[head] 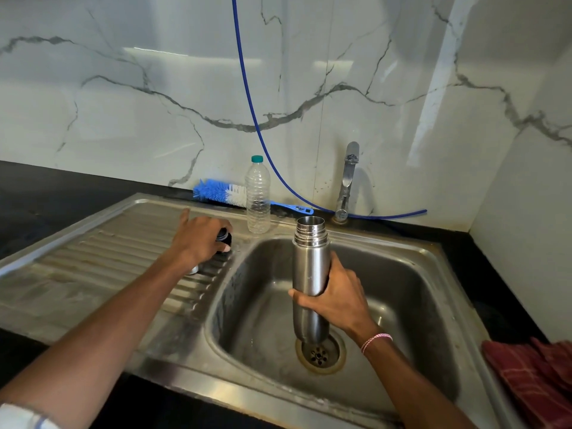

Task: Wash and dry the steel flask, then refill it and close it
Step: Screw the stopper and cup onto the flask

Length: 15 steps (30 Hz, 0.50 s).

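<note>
Below, a steel sink (pixel 433 258) sits in a black counter (pixel 46 196) against a veined marble wall (pixel 154 103). Over the basin's drain (pixel 320 354) the right hand (pixel 337 301) grips the steel flask (pixel 309 261) upright, its mouth uncapped. On the drainboard (pixel 93 267), near the basin's left edge, the left hand (pixel 198 243) curls round a black stopper (pixel 225 238), forefinger out. Along the sink's back edge are a plastic bottle (pixel 257 196), a blue brush (pixel 216 191) and the tap (pixel 348 181). A red cloth (pixel 532 376) lies off its right edge.
</note>
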Motion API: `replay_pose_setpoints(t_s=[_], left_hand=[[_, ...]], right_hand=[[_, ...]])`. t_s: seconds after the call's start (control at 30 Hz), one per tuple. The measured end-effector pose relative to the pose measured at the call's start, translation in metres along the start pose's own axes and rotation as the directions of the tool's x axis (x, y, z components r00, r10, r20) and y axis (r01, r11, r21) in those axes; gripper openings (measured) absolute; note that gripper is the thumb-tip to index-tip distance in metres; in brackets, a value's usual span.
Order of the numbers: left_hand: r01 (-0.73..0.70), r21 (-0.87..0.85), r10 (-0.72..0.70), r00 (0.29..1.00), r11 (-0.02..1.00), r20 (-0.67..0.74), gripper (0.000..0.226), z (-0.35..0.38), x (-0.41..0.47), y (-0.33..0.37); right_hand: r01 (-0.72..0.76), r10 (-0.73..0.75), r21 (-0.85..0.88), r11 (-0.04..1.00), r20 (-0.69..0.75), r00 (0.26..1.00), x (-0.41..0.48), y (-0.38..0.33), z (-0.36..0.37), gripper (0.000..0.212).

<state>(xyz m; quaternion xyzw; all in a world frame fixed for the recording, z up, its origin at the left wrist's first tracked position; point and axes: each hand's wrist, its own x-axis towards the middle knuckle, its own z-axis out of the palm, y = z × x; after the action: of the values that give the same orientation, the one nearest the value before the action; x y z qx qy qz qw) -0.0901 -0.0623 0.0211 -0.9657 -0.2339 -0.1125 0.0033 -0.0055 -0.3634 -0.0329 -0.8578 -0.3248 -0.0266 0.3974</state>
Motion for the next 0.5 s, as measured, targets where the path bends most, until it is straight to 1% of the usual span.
replay_pose_setpoints(t_s=[0.03, 0.07, 0.1, 0.13, 0.17, 0.2, 0.23, 0.27, 0.3, 0.33, 0.37, 0.4, 0.43, 0.5], left_hand=[[-0.014, -0.039, 0.011, 0.998, 0.999, -0.057, 0.046, -0.003, -0.001, 0.004], [-0.035, -0.149, 0.018, 0.993, 0.988, -0.117, 0.046, -0.006, -0.003, 0.010], [-0.061, -0.326, 0.005, 0.985, 0.943, -0.170, 0.046, -0.011, -0.006, 0.018], [-0.079, -0.539, -0.030, 0.981, 0.839, -0.192, 0.045, -0.016, -0.010, 0.028], [-0.084, -0.742, -0.072, 0.982, 0.666, -0.176, 0.043, -0.021, -0.013, 0.040], [-0.073, -0.900, -0.108, 0.985, 0.429, -0.132, 0.040, -0.025, -0.018, 0.053], [-0.052, -0.986, -0.124, 0.990, 0.157, -0.072, 0.038, -0.026, -0.022, 0.066], [-0.014, -0.995, -0.117, 0.993, -0.102, -0.001, 0.036, -0.025, -0.024, 0.079], [0.026, -0.951, -0.097, 0.994, -0.308, 0.059, 0.035, -0.023, -0.026, 0.091], [0.048, -0.897, -0.084, 0.992, -0.439, 0.094, 0.035, -0.019, -0.029, 0.102], [0.048, -0.854, -0.086, 0.990, -0.518, 0.108, 0.036, -0.014, -0.032, 0.112], [0.037, -0.824, -0.098, 0.989, -0.566, 0.112, 0.037, -0.007, -0.034, 0.121], [0.023, -0.801, -0.111, 0.987, -0.598, 0.112, 0.037, 0.000, -0.037, 0.129], [0.019, -0.781, -0.135, 0.982, -0.625, 0.132, 0.043, 0.012, -0.041, 0.137]], right_hand=[[0.001, -0.001, 0.003, 1.000, 0.003, 1.000, 0.000, 0.000, 0.000, 0.092], [0.000, 0.000, 0.002, 1.000, 0.007, 1.000, 0.000, 0.001, 0.000, 0.092], [-0.001, 0.001, 0.000, 1.000, 0.012, 1.000, 0.001, 0.001, 0.000, 0.093], [-0.003, 0.003, 0.000, 1.000, 0.015, 1.000, 0.001, 0.001, 0.000, 0.094], [-0.008, 0.008, -0.001, 1.000, 0.017, 1.000, 0.001, 0.001, 0.000, 0.095], [-0.010, 0.010, -0.001, 1.000, 0.019, 1.000, 0.001, 0.001, 0.000, 0.096], [-0.013, 0.014, -0.005, 1.000, 0.022, 1.000, 0.001, 0.001, -0.001, 0.095], [-0.016, 0.016, -0.010, 1.000, 0.024, 1.000, 0.001, 0.000, -0.001, 0.094], [-0.017, 0.017, -0.016, 1.000, 0.025, 1.000, 0.001, 0.000, -0.001, 0.093], [-0.016, 0.017, -0.025, 1.000, 0.030, 0.999, 0.001, 0.000, 0.000, 0.091], [-0.015, 0.016, -0.038, 0.999, 0.036, 0.999, 0.001, 0.000, 0.000, 0.089], [-0.012, 0.015, -0.058, 0.998, 0.043, 0.999, 0.001, -0.001, -0.001, 0.088], [-0.005, 0.010, -0.082, 0.997, 0.056, 0.998, 0.001, -0.001, -0.001, 0.088], [0.011, 0.000, -0.130, 0.992, 0.090, 0.996, 0.000, 0.000, -0.001, 0.088]])
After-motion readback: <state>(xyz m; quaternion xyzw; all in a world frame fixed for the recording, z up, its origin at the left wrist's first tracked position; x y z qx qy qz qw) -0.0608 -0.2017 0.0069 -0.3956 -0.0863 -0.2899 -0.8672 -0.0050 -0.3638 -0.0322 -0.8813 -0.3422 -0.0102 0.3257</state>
